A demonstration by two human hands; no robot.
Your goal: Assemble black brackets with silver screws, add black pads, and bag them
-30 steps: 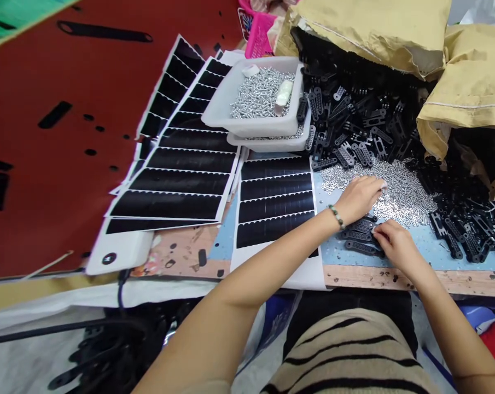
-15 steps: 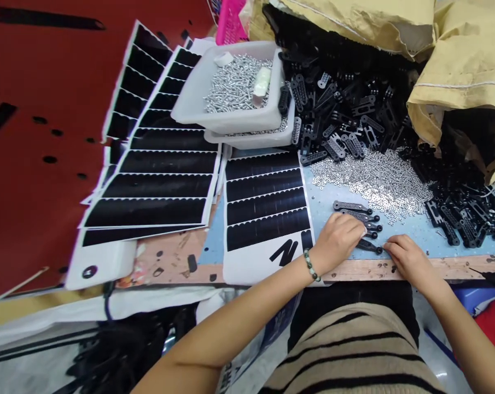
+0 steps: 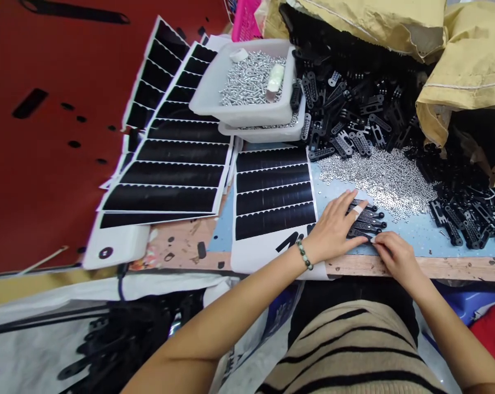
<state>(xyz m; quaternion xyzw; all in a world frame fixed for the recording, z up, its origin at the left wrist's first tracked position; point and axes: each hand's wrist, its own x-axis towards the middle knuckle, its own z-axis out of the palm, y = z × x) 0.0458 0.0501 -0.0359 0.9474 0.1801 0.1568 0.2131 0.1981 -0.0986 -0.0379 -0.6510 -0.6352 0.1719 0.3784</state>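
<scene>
My left hand lies with its fingers spread over the left ends of a row of black plastic link pieces. A green bead bracelet circles the left wrist, and white tape wraps one finger. The pieces lie side by side, their round ends pointing right. At the end of the nearest piece, thumb and forefinger of my right hand are pinched together. A small pale spot shows at those fingertips, and what they hold is too small to make out.
A heap of small metal parts lies behind the hands. Black plastic parts pile up near yellow sacks. Left stand stacked white tubs of screws and sheets of black stickers. The wooden front edge runs nearby.
My left hand has gone from closed fingers over the row to spread fingers lying on it. My right hand has moved slightly left to the nearest piece's end. The view has shifted left.
</scene>
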